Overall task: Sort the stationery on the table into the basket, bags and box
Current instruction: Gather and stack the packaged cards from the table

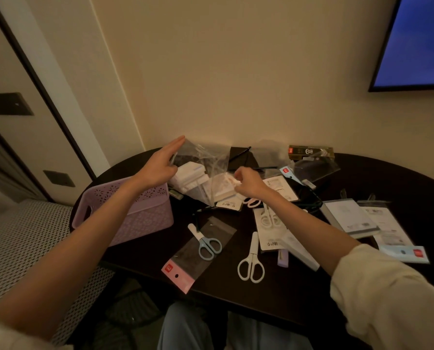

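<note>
Both hands hold the clear bag (203, 170): left (160, 164) at its rim, right (248, 184) pinching.

Dim warm indoor light, soft grainy focus, wide-angle bending at edges, dark table (377, 198) swallowing detail
</note>
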{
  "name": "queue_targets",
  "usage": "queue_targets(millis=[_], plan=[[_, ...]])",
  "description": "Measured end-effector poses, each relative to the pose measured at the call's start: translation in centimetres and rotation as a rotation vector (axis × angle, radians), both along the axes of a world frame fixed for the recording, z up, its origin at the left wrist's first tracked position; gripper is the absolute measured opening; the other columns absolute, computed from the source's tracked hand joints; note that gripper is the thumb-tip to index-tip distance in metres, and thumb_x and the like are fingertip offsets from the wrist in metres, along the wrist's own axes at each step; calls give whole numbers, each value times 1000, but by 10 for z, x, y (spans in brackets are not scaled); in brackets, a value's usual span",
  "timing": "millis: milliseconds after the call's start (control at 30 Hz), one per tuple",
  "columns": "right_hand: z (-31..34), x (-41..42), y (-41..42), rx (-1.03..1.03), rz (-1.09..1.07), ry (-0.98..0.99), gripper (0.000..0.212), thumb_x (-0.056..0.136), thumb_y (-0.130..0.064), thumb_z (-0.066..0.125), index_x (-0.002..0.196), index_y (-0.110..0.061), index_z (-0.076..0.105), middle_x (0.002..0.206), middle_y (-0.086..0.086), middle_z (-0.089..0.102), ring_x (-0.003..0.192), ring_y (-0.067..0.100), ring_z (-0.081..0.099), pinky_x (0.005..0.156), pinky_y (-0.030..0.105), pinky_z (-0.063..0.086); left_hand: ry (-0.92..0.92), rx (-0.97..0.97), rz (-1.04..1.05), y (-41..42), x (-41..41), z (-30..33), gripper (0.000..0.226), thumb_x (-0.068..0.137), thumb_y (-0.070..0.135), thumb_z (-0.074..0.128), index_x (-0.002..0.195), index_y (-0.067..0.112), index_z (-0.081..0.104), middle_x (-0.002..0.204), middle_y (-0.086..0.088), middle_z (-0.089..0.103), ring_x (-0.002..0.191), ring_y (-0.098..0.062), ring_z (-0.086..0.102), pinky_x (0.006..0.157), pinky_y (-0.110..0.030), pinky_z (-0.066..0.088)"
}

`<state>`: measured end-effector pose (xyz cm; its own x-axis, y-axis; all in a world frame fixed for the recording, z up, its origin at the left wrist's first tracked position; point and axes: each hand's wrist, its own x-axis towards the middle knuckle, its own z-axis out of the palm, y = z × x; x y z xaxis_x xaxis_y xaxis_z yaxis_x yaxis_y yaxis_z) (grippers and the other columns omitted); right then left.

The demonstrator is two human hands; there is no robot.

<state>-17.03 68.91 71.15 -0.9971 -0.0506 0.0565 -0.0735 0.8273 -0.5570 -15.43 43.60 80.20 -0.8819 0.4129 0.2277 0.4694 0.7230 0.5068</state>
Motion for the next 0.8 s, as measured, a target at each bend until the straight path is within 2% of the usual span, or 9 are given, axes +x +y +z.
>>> queue_targets(millis=[133,267,367,467,633,800], plan=[[-21,-12,-7,125,160,-82,88,75,-19,79,146,-7,28,147,15,35,134,32,34,106,40,35,-14,20,8,-3,-5,3,78,85,-17,43,152,16,23,160,3,16,147,-14,15,113,-35,30],[-23,-33,-10,164,228,-140,106,71,-22,83,151,-10,14,156,11,20,142,31,21,115,40,24,-18,38,12,-3,-9,8,76,86,-18,42,152,16,24,160,3,17,147,-16,16,110,-37,33],[-14,-50,-11,193,268,-207,111,71,-25,84,152,-10,9,159,9,13,145,28,16,117,38,20,-38,23,6,0,-12,11,76,86,-17,42,152,16,24,160,3,17,146,-16,17,110,-35,32],[-6,-67,-12,252,322,-259,115,67,-27,86,152,-14,11,159,6,14,145,27,17,117,39,22,-33,9,4,-1,-15,13,75,86,-16,44,152,17,25,159,3,18,146,-16,19,107,-30,33],[8,-72,-20,476,369,-282,98,67,-34,84,146,-15,28,148,6,35,135,31,34,109,44,33,-42,10,-9,-3,-17,13,76,87,-15,44,152,19,25,159,6,17,146,-17,20,110,-39,34],[17,-62,-22,528,357,-181,86,70,-38,82,138,-14,35,139,9,38,130,35,36,108,45,24,-46,26,-3,-2,-15,13,76,88,-15,43,152,20,25,160,6,17,146,-16,19,109,-36,33]])
